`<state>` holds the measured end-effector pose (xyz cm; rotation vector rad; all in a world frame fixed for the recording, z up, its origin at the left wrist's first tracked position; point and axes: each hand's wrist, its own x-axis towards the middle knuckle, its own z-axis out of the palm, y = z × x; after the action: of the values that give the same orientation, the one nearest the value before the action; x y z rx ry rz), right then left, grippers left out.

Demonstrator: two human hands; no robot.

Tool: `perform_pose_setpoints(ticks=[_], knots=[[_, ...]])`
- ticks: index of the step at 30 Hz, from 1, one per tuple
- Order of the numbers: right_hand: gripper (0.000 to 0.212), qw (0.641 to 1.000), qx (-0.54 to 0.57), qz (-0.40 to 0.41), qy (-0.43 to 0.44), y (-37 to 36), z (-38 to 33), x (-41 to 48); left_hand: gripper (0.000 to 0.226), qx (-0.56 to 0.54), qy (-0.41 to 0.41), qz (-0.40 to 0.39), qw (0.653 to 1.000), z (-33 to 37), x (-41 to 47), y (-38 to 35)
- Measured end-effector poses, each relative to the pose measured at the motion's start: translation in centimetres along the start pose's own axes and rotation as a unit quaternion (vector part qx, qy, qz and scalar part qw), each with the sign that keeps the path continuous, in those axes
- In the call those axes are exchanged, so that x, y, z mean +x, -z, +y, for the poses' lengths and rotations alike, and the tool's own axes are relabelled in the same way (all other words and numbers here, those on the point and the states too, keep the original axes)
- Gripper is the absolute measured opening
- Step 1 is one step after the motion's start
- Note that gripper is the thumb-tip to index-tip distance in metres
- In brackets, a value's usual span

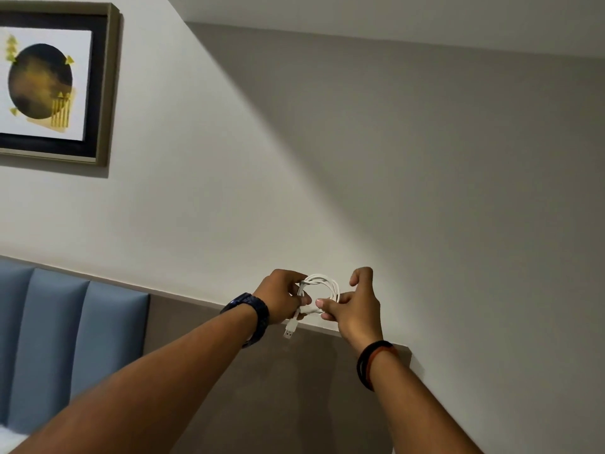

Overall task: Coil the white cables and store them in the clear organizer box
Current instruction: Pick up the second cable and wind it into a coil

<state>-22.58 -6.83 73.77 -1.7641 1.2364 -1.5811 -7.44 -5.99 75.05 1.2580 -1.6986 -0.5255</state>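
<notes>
Grey wall [360,142] w/ framed print [52,83] filled the bkgd. Left hand [281,298] fingers curled round the coiled cable [322,290], held mid-air; right hand [355,306] pinched the coil's other side. USB plug [289,330] dangled below. Watch [257,317] on left wrist, bands [371,363] on right.

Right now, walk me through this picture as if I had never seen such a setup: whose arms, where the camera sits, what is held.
No machine here: a person wears one camera on the head, so you see their own two arms reaching forward. The left hand grips one side of a coiled white cable; the right hand pinches the other side. A USB plug hangs below the coil. Behind are a wall, a framed picture and a blue padded headboard. No table or organizer box is in view.
</notes>
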Motion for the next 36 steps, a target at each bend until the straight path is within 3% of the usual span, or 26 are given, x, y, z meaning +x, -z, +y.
perform_pose_setpoints(ticks=[3,7,14,27,32,34,36], knots=[[0.043,0.996,-0.036,-0.03,0.075,0.1,0.0,-0.4,0.03,0.009,0.008,-0.001,1.0,0.0,0.3,0.4],[0.022,0.986,-0.082,-0.089,0.114,0.1,0.2,-0.6,0.027,0.045,0.002,-0.01,0.999,0.0,0.3,0.7],[0.037,0.936,-0.246,-0.191,0.163,-0.5,0.5,-0.5,0.03,0.065,0.002,-0.013,0.998,-0.5,0.2,0.5],[0.011,0.916,-0.294,-0.181,0.203,0.3,0.9,-0.2,0.025,0.038,0.021,-0.008,0.999,-0.4,0.6,0.6],[0.008,0.966,-0.151,-0.096,0.185,0.5,1.8,-0.3,0.032,0.025,0.03,0.02,0.999,-0.2,0.9,1.0],[0.009,0.992,-0.014,-0.037,0.119,0.9,1.9,-0.1,0.035,0.021,0.041,0.026,0.999,-0.4,1.0,1.4],[0.007,0.99,0.14,0.009,0.03,1.6,2.0,0.2,0.037,0.012,0.051,0.02,0.998,-0.6,1.0,1.6]])
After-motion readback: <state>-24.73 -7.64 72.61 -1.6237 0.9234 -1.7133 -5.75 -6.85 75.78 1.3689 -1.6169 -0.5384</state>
